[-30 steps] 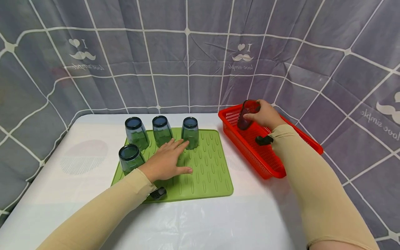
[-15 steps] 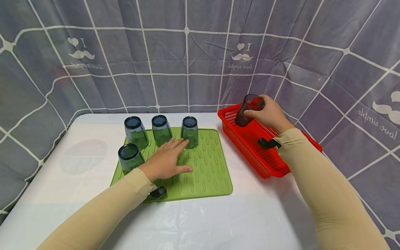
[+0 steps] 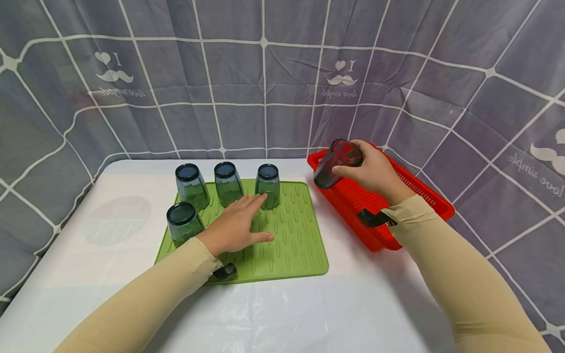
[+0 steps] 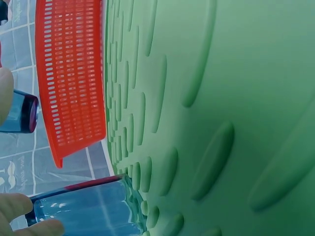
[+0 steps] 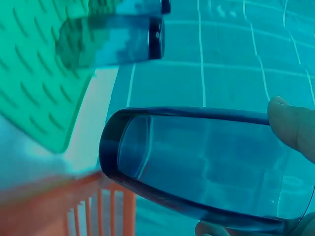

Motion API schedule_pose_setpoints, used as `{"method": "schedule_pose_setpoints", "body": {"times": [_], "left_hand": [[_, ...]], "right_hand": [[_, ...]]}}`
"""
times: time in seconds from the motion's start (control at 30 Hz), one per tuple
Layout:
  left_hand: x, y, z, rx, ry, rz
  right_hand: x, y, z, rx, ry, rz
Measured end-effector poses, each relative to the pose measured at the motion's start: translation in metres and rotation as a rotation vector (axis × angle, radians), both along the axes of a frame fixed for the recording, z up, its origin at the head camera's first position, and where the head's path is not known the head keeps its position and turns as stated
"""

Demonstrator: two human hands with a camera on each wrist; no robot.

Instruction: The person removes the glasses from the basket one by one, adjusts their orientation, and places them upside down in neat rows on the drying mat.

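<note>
My right hand grips a dark tinted drinking glass near its rim, thumb on one side, over the left side of the red basket. The glass tilts, its thick base pointing left. Several similar glasses stand on the green drying mat, thick dark ends up; one stands at the mat's back middle. Over the mat my left hand lies with fingers straight and thumb spread. Its fingertips are close to that back-middle glass; whether they touch it I cannot tell.
The perforated basket stands right of the mat, a narrow strip of white table between them. A grey curtain with white grid lines hangs behind and at both sides. More glasses stand at the mat's left and back left.
My right hand lifts the glass from inside the basket and carries it leftward to the basket's left rim, tilting it further. My left hand and the glasses on the mat stay put.
</note>
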State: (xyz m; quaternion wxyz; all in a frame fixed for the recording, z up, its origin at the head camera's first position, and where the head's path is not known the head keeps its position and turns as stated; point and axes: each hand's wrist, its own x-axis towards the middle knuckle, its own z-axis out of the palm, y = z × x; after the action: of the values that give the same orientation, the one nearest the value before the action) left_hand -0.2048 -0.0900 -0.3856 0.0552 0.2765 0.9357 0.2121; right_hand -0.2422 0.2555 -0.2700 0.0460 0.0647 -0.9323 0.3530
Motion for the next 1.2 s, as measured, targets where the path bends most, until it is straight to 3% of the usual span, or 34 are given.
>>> {"method": "schedule_pose_setpoints", "body": {"times": [0.53,1.2], "left_hand": [[0.000,0.002,0.000,0.075,-0.005,0.014],[0.004,0.007,-0.004,0.136,-0.024,0.017]], "right_hand": [[0.028,-0.032,-0.022,-0.133,-0.035,0.102],[0.051,-0.070,-0.058,-0.299,-0.087,0.204]]}}
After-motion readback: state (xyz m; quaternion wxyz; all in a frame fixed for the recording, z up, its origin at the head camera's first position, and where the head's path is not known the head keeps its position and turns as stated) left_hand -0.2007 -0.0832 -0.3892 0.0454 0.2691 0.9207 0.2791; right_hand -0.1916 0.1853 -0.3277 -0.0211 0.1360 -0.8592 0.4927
